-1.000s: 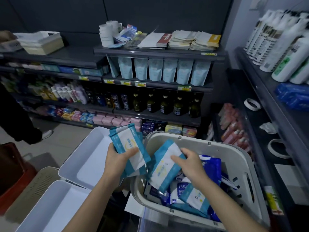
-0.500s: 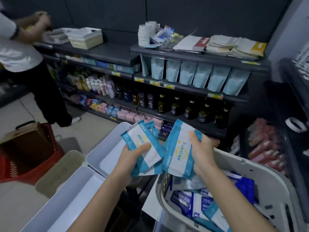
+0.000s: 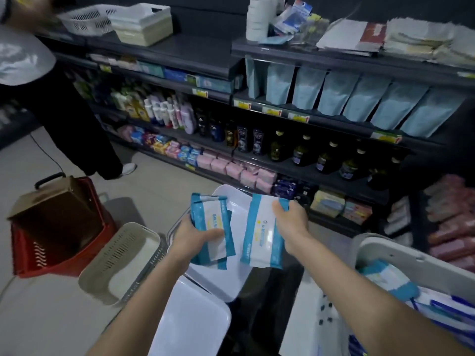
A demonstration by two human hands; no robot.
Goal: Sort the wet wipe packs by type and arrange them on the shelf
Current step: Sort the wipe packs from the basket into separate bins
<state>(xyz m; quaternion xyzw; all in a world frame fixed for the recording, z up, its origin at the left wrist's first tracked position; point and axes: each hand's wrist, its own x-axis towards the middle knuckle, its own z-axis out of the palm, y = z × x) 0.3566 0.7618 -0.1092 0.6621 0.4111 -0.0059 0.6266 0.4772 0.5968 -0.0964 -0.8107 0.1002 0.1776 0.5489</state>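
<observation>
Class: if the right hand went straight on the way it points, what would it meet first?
The right hand, holding a wipe pack, aims up-left; likely the white bin first, though depth is unclear.

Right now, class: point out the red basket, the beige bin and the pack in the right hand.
Red basket (image 3: 64, 265): head view, front wall.
Beige bin (image 3: 120, 250): head view, slotted wall.
Right pack (image 3: 263, 227): head view, white panel.

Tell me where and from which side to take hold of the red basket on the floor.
Probably the black handle, taken from above. It arches clear over the far end of the red basket, seemingly with room for fingers beneath, while the brown cardboard box fills the opening and covers most of the rim.
</observation>
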